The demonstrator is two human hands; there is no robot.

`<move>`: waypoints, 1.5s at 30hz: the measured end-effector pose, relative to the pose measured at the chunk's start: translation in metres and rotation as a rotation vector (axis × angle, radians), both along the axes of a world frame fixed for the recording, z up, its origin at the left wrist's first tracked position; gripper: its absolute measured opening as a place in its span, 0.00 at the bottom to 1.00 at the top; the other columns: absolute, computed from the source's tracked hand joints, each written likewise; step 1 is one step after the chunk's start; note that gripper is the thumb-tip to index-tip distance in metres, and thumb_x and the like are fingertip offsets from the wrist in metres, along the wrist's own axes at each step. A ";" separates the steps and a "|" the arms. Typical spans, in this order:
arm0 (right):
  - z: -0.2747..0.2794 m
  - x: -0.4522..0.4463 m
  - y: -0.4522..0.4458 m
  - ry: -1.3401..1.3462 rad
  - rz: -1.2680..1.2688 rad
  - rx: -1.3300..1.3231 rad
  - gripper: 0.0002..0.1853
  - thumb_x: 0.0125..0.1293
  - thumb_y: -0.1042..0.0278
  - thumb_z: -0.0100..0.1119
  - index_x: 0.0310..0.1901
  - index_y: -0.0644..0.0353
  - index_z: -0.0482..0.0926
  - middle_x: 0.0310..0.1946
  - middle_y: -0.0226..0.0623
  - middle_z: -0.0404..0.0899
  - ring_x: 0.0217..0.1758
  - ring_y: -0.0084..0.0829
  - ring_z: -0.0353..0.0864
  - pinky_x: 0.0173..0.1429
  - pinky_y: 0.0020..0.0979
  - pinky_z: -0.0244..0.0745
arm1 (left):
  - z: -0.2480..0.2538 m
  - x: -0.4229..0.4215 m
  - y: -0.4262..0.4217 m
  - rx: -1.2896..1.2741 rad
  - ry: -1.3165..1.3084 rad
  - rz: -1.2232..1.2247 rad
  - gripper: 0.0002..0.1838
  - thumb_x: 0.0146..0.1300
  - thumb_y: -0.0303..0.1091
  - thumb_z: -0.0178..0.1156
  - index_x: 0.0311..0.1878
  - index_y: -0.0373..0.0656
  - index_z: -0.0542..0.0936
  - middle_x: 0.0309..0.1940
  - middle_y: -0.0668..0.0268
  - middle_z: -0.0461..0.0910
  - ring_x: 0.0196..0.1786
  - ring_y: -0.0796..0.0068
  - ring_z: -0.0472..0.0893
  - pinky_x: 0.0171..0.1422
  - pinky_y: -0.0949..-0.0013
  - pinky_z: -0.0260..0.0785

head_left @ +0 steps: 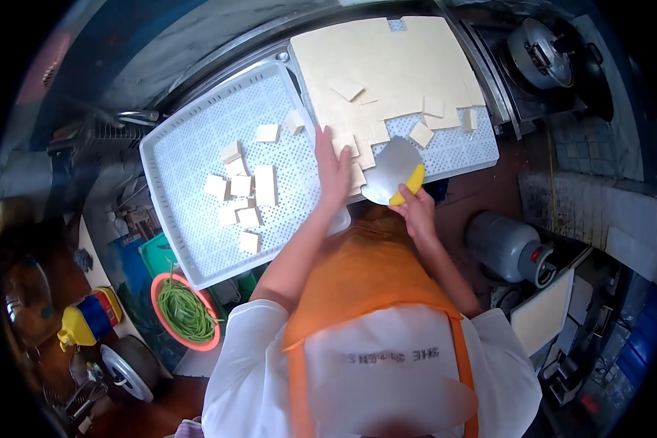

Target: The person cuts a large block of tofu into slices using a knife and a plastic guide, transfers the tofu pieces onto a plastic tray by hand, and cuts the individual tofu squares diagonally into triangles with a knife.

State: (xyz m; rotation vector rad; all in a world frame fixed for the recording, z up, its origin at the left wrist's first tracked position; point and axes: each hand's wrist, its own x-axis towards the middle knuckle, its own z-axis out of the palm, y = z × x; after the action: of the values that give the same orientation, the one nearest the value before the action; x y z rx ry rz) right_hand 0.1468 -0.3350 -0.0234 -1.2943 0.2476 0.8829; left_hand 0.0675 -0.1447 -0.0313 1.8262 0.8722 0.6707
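My right hand [417, 213] grips the yellow handle [409, 184] of a scraper with a wide, rounded metal blade [393, 166]. The blade lies against the cut edge of a large pale tofu slab [387, 69], over the right tray [454, 146]. My left hand [333, 169] rests with fingers stretched out along the slab's left side, beside small cut tofu pieces [347, 144]. It lies between the slab and the left tray [190, 233]. Several loose tofu blocks [266, 185] sit in that tray. A few more pieces [421, 134] lie near the slab's ragged front edge.
A lidded pot [540, 55] stands on the stove at the upper right. Below it is a grey gas cylinder [500, 244]. An orange-pink basin [204, 343] of green beans [184, 310] is at the lower left, near a yellow and blue jug [91, 317] and a metal pot [131, 365].
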 end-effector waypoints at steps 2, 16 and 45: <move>-0.013 0.009 0.004 -0.022 0.052 -0.044 0.15 0.70 0.68 0.60 0.52 0.71 0.76 0.42 0.39 0.80 0.41 0.30 0.83 0.43 0.35 0.87 | 0.001 0.000 -0.002 0.052 0.033 0.009 0.33 0.70 0.35 0.53 0.75 0.34 0.56 0.79 0.48 0.47 0.80 0.51 0.49 0.82 0.59 0.42; 0.007 0.011 0.090 -0.154 0.338 0.155 0.15 0.70 0.69 0.59 0.54 0.68 0.74 0.45 0.39 0.80 0.43 0.29 0.84 0.43 0.31 0.86 | 0.000 -0.004 0.015 -0.127 -0.134 0.099 0.30 0.63 0.31 0.63 0.68 0.36 0.68 0.71 0.45 0.64 0.72 0.47 0.65 0.76 0.58 0.55; 0.013 0.030 -0.052 0.040 -0.317 -0.057 0.17 0.71 0.68 0.60 0.56 0.70 0.74 0.48 0.44 0.82 0.50 0.37 0.85 0.54 0.35 0.84 | 0.067 -0.191 0.112 0.337 0.099 0.439 0.24 0.66 0.31 0.60 0.66 0.46 0.73 0.73 0.56 0.61 0.75 0.57 0.59 0.76 0.53 0.52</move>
State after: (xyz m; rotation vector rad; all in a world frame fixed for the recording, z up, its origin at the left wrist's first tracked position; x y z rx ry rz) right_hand 0.1765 -0.3868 -0.0101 -1.2477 0.4982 0.6351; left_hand -0.1232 -0.0327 0.0356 1.9929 1.3103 1.0609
